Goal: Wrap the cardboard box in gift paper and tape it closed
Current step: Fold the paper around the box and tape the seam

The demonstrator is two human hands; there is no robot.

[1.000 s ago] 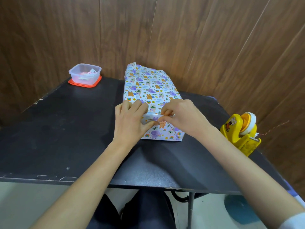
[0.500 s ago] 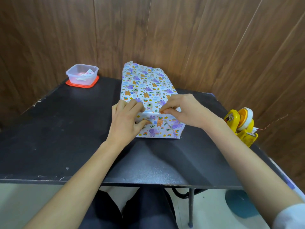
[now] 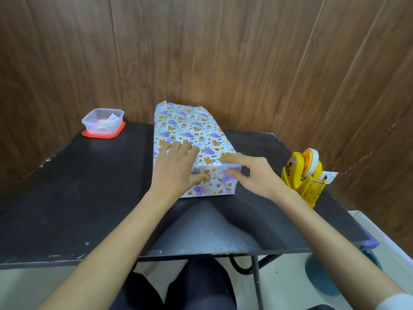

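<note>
Well left of the left fingers, back by the wall: clear plastic tub [image 3: 102,121] on a red lid, paper scraps inside, no part in this step.

Next, left hand [image 3: 176,168] flat on the wrapped cardboard box [image 3: 187,126]. Fingers [image 3: 178,148] straight and close together on the top face by the near edge, thumb pressed onto the folded flap of the near end. Pinning the fold, not gripping.

Box lengthwise on the black table [image 3: 89,186], directly under those fingers, covered in gift paper. Far end apparently not yet folded flat.

Right of that, right hand [image 3: 252,173], fingers spread and relaxed, index tip at the top right corner of the near end, thumb by the end face. Touching or just clear: cannot tell. Nothing pinched.

Further right of those fingers, near but apart: yellow tape dispenser [image 3: 301,173], tape end hanging free.

Judged step: closing the near end. Whether tape is already on the flap: cannot tell. Next move probably a reach right for a strip, left thumb on the flap meanwhile, then on to the far end.
</note>
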